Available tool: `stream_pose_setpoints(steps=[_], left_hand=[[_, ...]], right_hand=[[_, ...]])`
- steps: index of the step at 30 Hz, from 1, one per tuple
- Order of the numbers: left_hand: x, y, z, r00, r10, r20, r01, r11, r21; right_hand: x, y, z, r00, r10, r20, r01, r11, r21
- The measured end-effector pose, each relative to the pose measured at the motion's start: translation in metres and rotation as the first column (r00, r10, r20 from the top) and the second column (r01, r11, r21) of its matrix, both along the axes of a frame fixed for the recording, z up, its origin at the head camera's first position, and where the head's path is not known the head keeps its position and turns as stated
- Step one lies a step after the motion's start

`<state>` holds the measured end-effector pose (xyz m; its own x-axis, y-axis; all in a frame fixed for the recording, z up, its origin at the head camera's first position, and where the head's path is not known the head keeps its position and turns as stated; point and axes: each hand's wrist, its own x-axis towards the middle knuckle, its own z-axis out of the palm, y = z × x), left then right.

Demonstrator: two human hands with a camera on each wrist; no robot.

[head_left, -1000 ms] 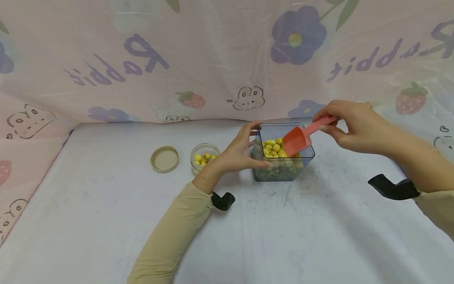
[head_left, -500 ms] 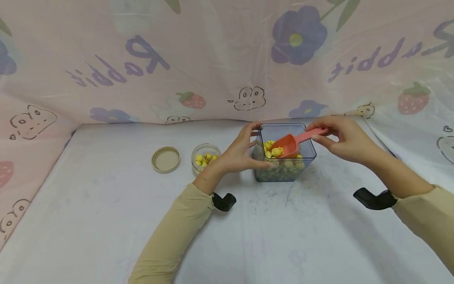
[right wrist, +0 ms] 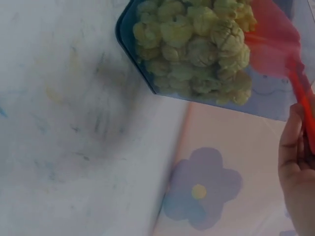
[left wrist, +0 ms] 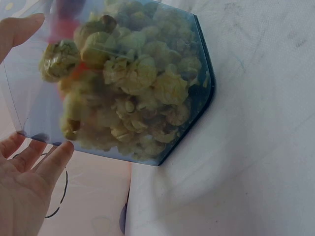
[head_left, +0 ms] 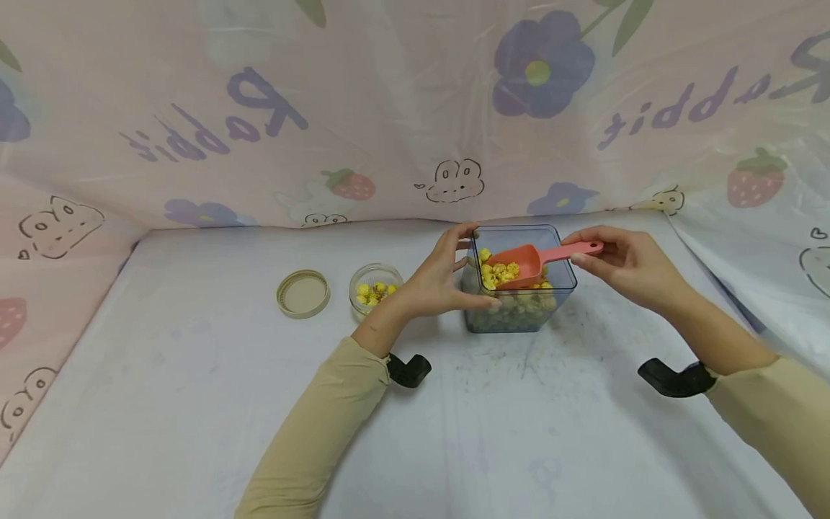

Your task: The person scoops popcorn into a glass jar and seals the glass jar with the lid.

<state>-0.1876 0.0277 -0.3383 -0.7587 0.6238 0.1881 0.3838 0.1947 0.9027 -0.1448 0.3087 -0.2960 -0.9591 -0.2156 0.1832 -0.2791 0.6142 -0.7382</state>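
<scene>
A clear bluish plastic box (head_left: pixel 519 317) stands upright on the table, partly filled with yellow popcorn (left wrist: pixel 133 83). My left hand (head_left: pixel 437 277) grips it from the left side, thumb across the front wall and fingers at the far left edge. My right hand (head_left: pixel 625 263) pinches the handle of a coral-red scoop (head_left: pixel 532 261) over the box's right rim. Inside the box the scoop lies low and nearly level, its bowl bearing several popcorn pieces. Through the box wall in the right wrist view, the red scoop (right wrist: pixel 275 44) shows beside the popcorn.
Left of the box stands a small round clear jar (head_left: pixel 376 275) with some popcorn in it, partly behind my left forearm. A round beige lid (head_left: pixel 302 293) lies on the white table (head_left: pixel 194 389) farther left. A pink printed sheet (head_left: pixel 389 108) rises behind the table.
My right hand has come down and slightly left, turning the scoop from steeply tilted to nearly level as popcorn gathered in its bowl. The left hand and box stay put.
</scene>
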Motion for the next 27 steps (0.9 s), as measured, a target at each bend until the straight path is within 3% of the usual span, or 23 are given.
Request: stream_pose_setpoints(steps=[9, 15, 21, 27], left_hand=[[-0.001, 0.0, -0.001, 1.0, -0.004, -0.001, 0.004, 1.0, -0.01], [-0.001, -0.001, 0.0, 1.0, -0.002, -0.002, 0.002, 1.0, -0.005], [-0.001, -0.001, 0.0, 1.0, -0.006, -0.001, 0.006, 1.0, -0.006], [-0.001, -0.001, 0.0, 1.0, -0.002, -0.002, 0.002, 1.0, -0.009]], right_hand=[[0.006, 0.0, -0.01, 0.995, -0.076, 0.058, 0.082, 0.991, -0.11], [0.01, -0.002, -0.018, 0.996, -0.073, 0.051, 0.084, 0.967, -0.241], [0.014, -0.004, -0.026, 0.997, -0.049, 0.062, 0.071, 0.894, -0.443], [0.016, -0.007, -0.033, 0.999, 0.015, 0.036, 0.012, 0.766, -0.643]])
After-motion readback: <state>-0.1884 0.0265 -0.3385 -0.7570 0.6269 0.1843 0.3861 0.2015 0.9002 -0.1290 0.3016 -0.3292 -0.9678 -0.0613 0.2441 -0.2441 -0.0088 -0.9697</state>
